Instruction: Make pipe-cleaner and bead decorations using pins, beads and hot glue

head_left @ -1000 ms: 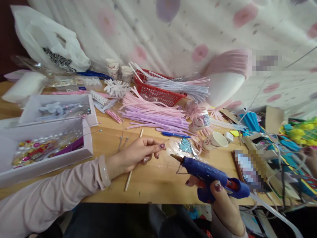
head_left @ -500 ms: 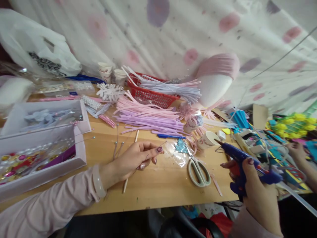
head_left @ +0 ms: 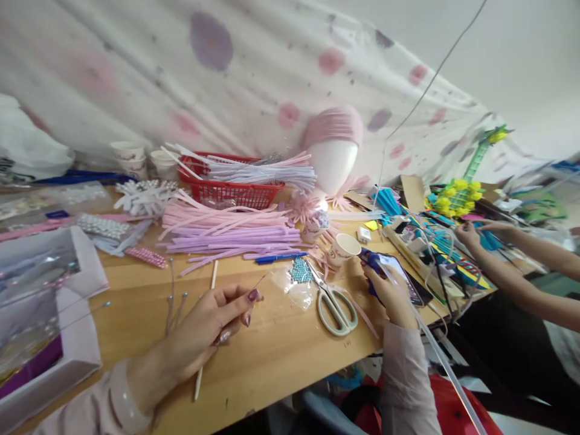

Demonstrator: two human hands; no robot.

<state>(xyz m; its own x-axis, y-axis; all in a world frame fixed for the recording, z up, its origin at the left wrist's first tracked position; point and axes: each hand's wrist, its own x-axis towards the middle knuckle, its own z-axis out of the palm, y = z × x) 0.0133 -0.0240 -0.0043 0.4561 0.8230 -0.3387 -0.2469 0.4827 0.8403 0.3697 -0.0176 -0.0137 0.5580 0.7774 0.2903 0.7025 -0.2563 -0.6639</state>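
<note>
My left hand (head_left: 222, 320) is closed over the table, pinching a thin wire (head_left: 260, 282) between thumb and fingers. A thin wooden stick (head_left: 214, 275) passes under that hand. My right hand (head_left: 393, 297) is wrapped round a blue hot glue gun (head_left: 371, 260), low at the table beside a phone (head_left: 403, 278) with a lit screen. The hand and forearm hide much of the gun, while a long clear glue stick (head_left: 446, 362) trails behind it. Between my hands lie scissors (head_left: 336, 311) with pale handles and a small bag of turquoise beads (head_left: 299, 271). Beaded wires (head_left: 171, 302) lie left.
Pink and lilac pipe cleaners (head_left: 235, 235) lie before a red basket (head_left: 235, 192). A paper cup (head_left: 344, 249) stands near a blue pen (head_left: 278, 258). White boxes (head_left: 84, 332) take up the left. At right, another person's arms (head_left: 512, 266) reach over cluttered craft pieces.
My right hand has lowered the glue gun from in front of the table's edge to the tabletop by the phone. My left hand still pinches the wire. The view has swung right.
</note>
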